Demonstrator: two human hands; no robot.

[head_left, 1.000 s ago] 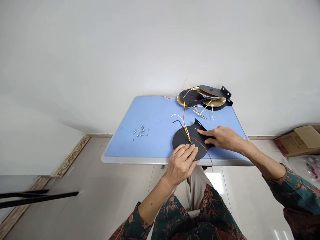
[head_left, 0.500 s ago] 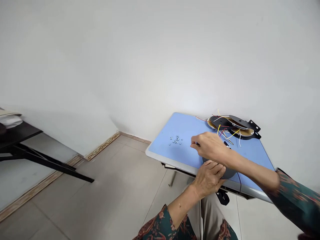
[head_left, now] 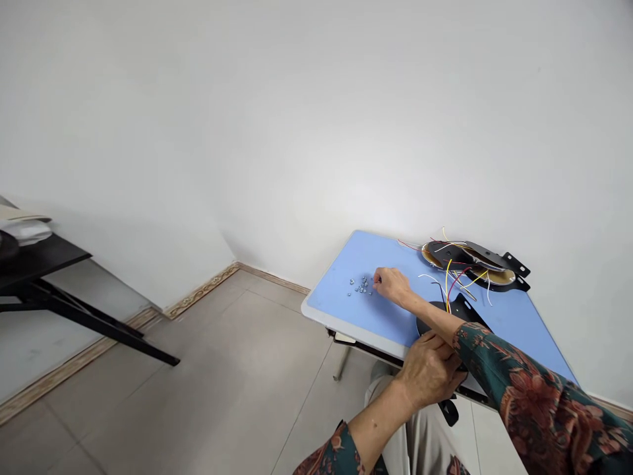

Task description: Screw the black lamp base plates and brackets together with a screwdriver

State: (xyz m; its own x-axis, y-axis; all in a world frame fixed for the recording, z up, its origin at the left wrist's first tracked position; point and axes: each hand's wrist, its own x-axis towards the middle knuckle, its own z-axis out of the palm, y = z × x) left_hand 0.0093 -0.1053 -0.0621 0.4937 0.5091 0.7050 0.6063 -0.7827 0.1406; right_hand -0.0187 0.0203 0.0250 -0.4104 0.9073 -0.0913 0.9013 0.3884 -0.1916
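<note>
My left hand (head_left: 429,371) grips the near edge of a round black metal plate (head_left: 428,318) at the table's front, fingers over its top. Red, yellow, white and black wires rise from the plate, and a bent bracket stands on its far right side. My right forearm crosses over the plate and hides much of it. At the right edge of a scatter of small shiny metal fasteners (head_left: 364,284) is my right hand (head_left: 393,285), its fingers curled together and touching down. Whatever is between those fingertips is too small to make out.
Several similar black plates with wires (head_left: 469,260) lie stacked at the back right of the blue table (head_left: 380,254), by the white wall. To the left stands a black table (head_left: 44,264) with folded cloth-like items, its slanted leg reaching over the tiled floor.
My right hand has left the plate and moved left to the fasteners. The left hand stays on the plate's near edge. The view has swung left, showing the black table.
</note>
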